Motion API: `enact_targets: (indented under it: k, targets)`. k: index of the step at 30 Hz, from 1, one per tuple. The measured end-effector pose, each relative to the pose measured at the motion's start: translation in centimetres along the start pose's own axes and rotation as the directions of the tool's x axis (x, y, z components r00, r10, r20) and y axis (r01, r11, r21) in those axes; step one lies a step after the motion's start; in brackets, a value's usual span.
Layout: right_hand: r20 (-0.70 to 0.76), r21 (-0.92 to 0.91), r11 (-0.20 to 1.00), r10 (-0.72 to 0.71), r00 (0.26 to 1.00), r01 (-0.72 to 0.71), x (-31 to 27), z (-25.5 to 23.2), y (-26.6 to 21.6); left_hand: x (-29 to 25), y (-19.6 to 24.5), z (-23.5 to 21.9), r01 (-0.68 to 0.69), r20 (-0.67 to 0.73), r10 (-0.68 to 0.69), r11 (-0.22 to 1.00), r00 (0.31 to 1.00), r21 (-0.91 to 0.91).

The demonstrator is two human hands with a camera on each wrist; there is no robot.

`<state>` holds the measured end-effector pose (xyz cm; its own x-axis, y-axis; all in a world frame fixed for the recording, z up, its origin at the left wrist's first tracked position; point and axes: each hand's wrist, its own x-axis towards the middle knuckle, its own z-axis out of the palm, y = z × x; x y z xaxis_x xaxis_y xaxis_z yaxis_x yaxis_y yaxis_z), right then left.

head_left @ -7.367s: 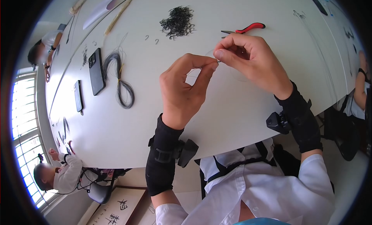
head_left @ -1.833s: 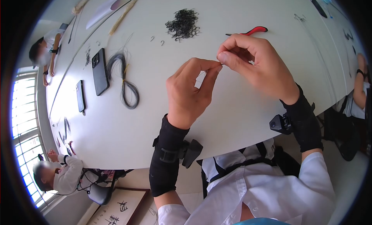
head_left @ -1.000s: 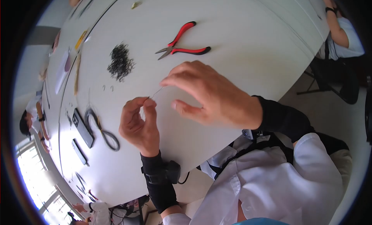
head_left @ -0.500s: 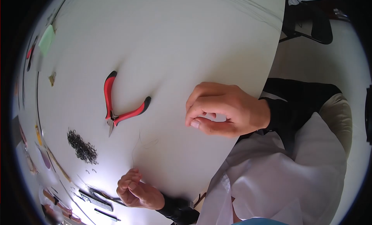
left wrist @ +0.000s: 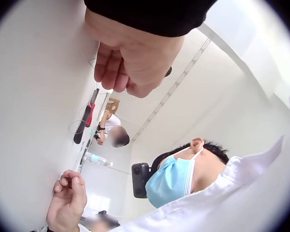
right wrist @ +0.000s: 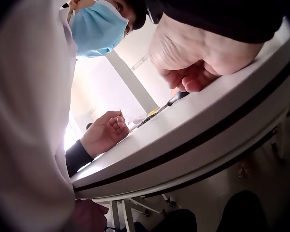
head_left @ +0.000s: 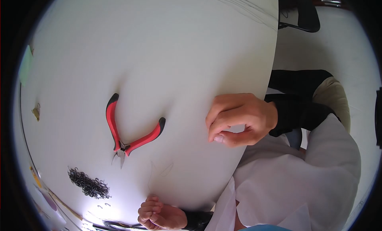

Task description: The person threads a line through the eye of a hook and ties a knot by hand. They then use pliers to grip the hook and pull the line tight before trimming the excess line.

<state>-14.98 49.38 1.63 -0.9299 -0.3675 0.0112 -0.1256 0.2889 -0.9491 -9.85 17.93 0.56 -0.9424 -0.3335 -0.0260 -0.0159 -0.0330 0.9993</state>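
My left hand (head_left: 161, 215) is at the bottom of the head view, fingers curled. A thin clear line (head_left: 150, 175) comes from its fingertips and loops over the white table; the left hand pinches its end, and what else lies inside the fingers is hidden. My right hand (head_left: 238, 119) rests low over the table near its edge, loosely curled, with nothing visible between thumb and fingers. Between the hands and to the left lie pliers (head_left: 137, 143) with red and black handles, spread apart. Beyond them is a heap of small black fish hooks (head_left: 88, 184).
Two loose hooks (head_left: 104, 206) lie beside the heap. Long thin strands (head_left: 242, 8) lie at the table's far right. A small yellowish piece (head_left: 36, 111) is at the left. A black chair (head_left: 304, 14) stands beyond the table edge.
The head view has turned right. The right hand has let go of the line and moved away toward the table edge; the left hand stays with the line, its loop now slack.
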Motion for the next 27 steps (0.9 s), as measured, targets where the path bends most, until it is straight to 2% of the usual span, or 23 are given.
enact_targets:
  k: [2,9,12,17,20,23,27]
  targets:
    - [-0.025,-0.037,0.998,-0.058,0.998,0.057,0.0,0.4,0.4,0.0,0.0,0.1,0.012,-0.013,-0.012,1.0,1.0,-0.021]
    - [-0.036,-0.077,0.995,-0.059,0.998,0.056,0.1,0.7,0.4,0.2,0.4,-0.1,0.059,0.041,-0.055,0.993,0.998,-0.102]
    - [-0.047,-0.079,0.996,-0.05,0.998,0.046,0.0,0.9,0.4,0.0,0.3,-0.2,0.07,0.015,-0.069,0.993,0.998,-0.096]
    - [-0.065,-0.072,0.997,-0.039,0.997,0.035,0.0,0.8,0.1,-0.1,0.3,-0.3,0.049,0.057,-0.043,0.994,0.997,-0.099]
    - [-0.063,-0.04,0.997,-0.061,0.996,0.059,-0.2,0.7,0.5,-0.2,-0.1,-0.6,0.031,0.039,-0.028,0.997,0.999,-0.074]
    - [-0.02,0.011,1.0,-0.014,1.0,0.014,-0.4,0.1,0.3,-0.3,0.0,-0.2,0.012,0.027,-0.01,0.998,1.0,-0.06]
    - [0.026,0.195,0.978,0.073,0.997,-0.076,-1.0,-1.3,0.1,-0.2,-0.3,-0.5,0.009,0.056,-0.005,0.997,0.998,-0.082]
